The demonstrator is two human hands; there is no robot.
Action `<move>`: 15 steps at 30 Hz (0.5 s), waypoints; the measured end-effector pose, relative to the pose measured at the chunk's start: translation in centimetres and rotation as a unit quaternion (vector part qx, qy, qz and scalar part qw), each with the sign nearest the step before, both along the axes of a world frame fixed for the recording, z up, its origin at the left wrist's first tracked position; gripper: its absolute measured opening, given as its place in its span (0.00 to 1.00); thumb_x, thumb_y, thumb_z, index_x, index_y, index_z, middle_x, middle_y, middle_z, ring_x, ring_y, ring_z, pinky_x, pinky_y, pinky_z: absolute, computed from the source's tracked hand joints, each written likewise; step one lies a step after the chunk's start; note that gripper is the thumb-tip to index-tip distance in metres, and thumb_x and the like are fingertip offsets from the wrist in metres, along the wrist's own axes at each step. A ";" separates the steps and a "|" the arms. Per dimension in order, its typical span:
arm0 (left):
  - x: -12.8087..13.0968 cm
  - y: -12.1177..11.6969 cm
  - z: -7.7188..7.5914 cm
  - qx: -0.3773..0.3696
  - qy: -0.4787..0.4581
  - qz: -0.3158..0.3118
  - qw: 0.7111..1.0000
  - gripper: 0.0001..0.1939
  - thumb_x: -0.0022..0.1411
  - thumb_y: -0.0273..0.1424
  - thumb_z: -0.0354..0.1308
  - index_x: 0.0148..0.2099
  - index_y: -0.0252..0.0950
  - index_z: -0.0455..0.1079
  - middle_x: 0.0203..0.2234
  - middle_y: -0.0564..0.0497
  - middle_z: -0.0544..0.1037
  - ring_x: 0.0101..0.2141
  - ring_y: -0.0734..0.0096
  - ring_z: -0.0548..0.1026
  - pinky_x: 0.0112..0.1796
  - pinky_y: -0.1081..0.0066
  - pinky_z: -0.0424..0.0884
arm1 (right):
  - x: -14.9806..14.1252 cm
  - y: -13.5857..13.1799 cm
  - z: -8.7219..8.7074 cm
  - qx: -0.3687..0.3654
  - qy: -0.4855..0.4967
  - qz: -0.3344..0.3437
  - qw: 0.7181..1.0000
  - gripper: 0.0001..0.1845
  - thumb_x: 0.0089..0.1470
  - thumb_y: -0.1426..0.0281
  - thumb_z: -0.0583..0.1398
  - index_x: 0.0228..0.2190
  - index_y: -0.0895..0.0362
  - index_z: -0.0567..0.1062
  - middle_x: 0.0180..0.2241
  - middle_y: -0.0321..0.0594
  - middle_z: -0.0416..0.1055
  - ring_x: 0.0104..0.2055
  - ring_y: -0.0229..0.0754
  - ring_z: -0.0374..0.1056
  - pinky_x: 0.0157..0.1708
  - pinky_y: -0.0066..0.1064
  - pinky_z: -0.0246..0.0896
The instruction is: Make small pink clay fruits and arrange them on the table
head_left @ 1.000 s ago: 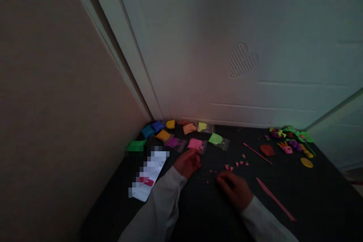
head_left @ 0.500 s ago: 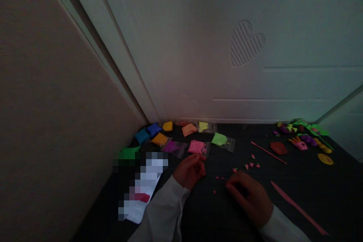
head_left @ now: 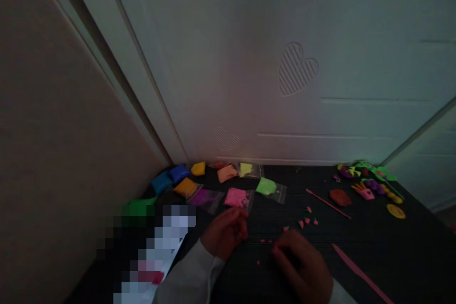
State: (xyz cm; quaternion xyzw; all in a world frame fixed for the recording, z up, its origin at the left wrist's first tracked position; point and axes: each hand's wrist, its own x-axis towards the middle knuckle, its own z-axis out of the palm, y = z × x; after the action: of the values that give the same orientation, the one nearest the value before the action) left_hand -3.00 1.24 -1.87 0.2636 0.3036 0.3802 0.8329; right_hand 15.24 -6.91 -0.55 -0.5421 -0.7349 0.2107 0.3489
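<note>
My left hand point(head_left: 227, 232) is closed, fingers curled in toward the thumb, just in front of the bag of pink clay point(head_left: 235, 197). Whatever it pinches, if anything, is too small and dark to make out. My right hand point(head_left: 302, 263) rests low over the dark table, thumb and fingers pressed together; its fingertips hide anything between them. Tiny pink clay bits point(head_left: 262, 241) lie between the two hands. Just beyond my right hand sit several small pink clay pieces with green tops point(head_left: 307, 221).
Bags of coloured clay, including light green point(head_left: 266, 186) and purple point(head_left: 204, 198), line the back left. A pink clay knife point(head_left: 359, 271) and thin pink stick point(head_left: 328, 204) lie to the right, near a brown-red lump point(head_left: 340, 197) and finished clay shapes point(head_left: 363, 191). A white door point(head_left: 213, 57) stands behind.
The view has tilted up and shifted right, so everything sits lower and further left. Both hands keep nearly the same pose and place over the table.
</note>
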 end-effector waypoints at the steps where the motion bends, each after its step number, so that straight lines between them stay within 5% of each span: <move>1: 0.1 0.1 0.0 0.003 -0.004 -0.005 1.000 0.09 0.51 0.32 0.53 0.31 0.30 0.67 0.16 0.52 0.69 0.19 0.78 0.65 0.25 0.73 0.59 | -0.2 0.2 -0.2 0.012 -0.006 0.004 1.000 0.03 0.50 0.72 0.53 0.27 0.57 0.66 0.26 0.37 0.66 0.29 0.36 0.63 0.29 0.29 0.60; 9: 1.2 1.2 0.2 0.062 -0.069 -0.071 0.993 0.02 0.40 0.24 0.51 0.21 0.30 0.64 0.09 0.53 0.62 0.14 0.78 0.59 0.19 0.74 0.50 | -0.6 1.2 -0.2 0.045 0.019 -0.008 0.999 0.08 0.50 0.74 0.52 0.34 0.56 0.68 0.33 0.41 0.66 0.36 0.37 0.63 0.36 0.31 0.60; 15: 1.4 1.3 0.9 0.062 -0.065 -0.095 0.991 0.02 0.40 0.25 0.52 0.20 0.31 0.63 0.08 0.55 0.58 0.13 0.81 0.56 0.19 0.74 0.48 | 0.1 0.7 1.2 0.034 0.030 -0.027 0.999 0.04 0.49 0.72 0.54 0.26 0.56 0.68 0.28 0.39 0.65 0.34 0.37 0.62 0.33 0.31 0.59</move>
State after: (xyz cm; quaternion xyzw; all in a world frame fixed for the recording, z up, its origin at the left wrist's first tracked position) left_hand -1.59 2.57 -0.93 0.3174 0.1985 0.3333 0.8653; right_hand 15.35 -6.24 0.67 -0.5432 -0.7159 0.1918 0.3945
